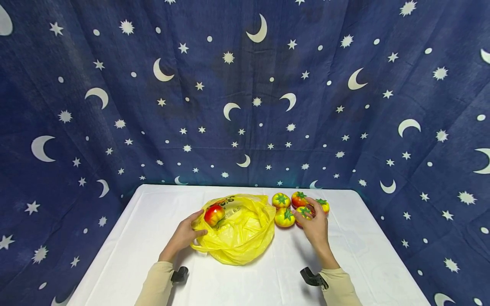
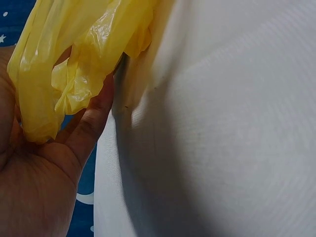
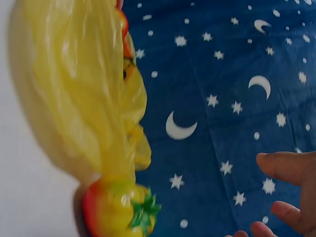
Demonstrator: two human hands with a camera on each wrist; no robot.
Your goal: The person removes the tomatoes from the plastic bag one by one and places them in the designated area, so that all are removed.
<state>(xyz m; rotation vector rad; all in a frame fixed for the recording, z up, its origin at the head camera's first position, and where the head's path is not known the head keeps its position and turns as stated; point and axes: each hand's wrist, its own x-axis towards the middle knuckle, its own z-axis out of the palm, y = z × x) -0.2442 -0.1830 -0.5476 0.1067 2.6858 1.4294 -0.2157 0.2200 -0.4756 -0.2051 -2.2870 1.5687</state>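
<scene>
A yellow plastic bag [image 1: 245,253] lies with its mouth open on the white table, a red-and-yellow tomato [image 1: 214,215] inside near its left rim. My left hand [image 1: 183,234] holds that left rim; in the left wrist view the film [image 2: 37,98] runs between thumb and fingers. Right of the bag sits a cluster of several tomatoes with green leafy tops. Over this cluster hovers my right hand [image 1: 317,229], fingers spread, closest to a front tomato [image 1: 303,211] and partly hiding those behind. The right wrist view shows its fingers apart from a yellow tomato [image 3: 121,207].
Other tomatoes in the cluster include a yellow one [image 1: 285,218] beside the bag, another yellow one [image 1: 281,200] behind it and a red one [image 1: 298,198] at the back. The white tablecloth [image 1: 130,250] ends at a dark blue curtain [image 1: 245,127] with moons and stars.
</scene>
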